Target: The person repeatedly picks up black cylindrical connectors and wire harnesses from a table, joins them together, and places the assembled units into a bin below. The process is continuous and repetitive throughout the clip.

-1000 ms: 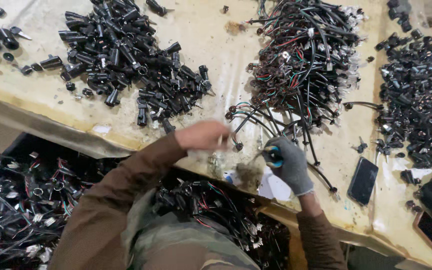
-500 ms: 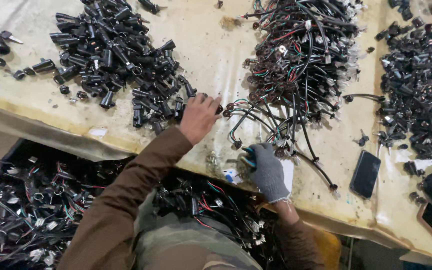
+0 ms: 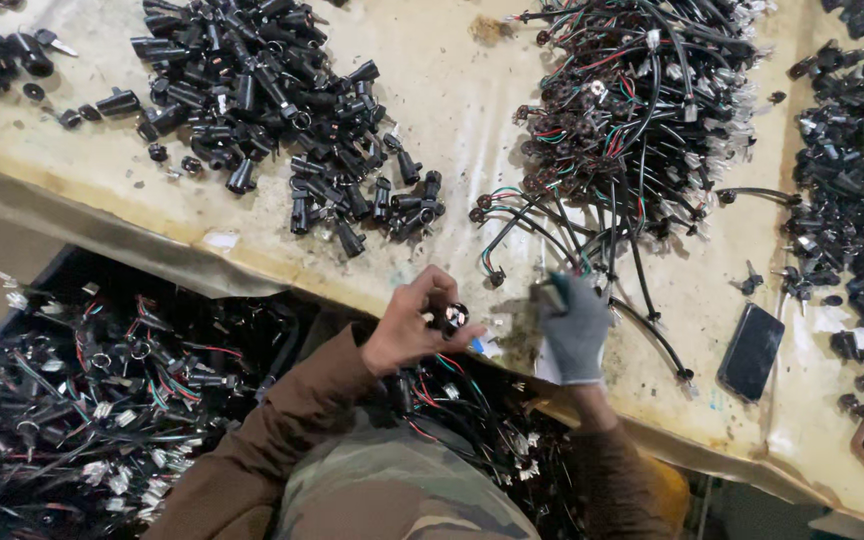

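My bare left hand (image 3: 414,325) is curled around a small black cylindrical part (image 3: 449,319) at the near edge of the worn yellow table (image 3: 452,120). A little to its right, my right hand (image 3: 574,328) in a grey glove grips a small tool with a teal handle (image 3: 554,290), held next to black cables. The closest heap to the left hand is a pile of black plastic parts (image 3: 262,110). A tangle of wired parts (image 3: 632,110) with red, green and black leads lies just beyond the right hand.
A black phone (image 3: 751,351) lies on the table at the right. More black parts (image 3: 857,190) are heaped at the far right. A dark bin of wired assemblies (image 3: 82,400) sits below the table's near edge. Brown sleeves cover my arms.
My left hand reached out to the black parts pile, then drew back to the table edge holding one black part. The gloved right hand stayed near the cables.
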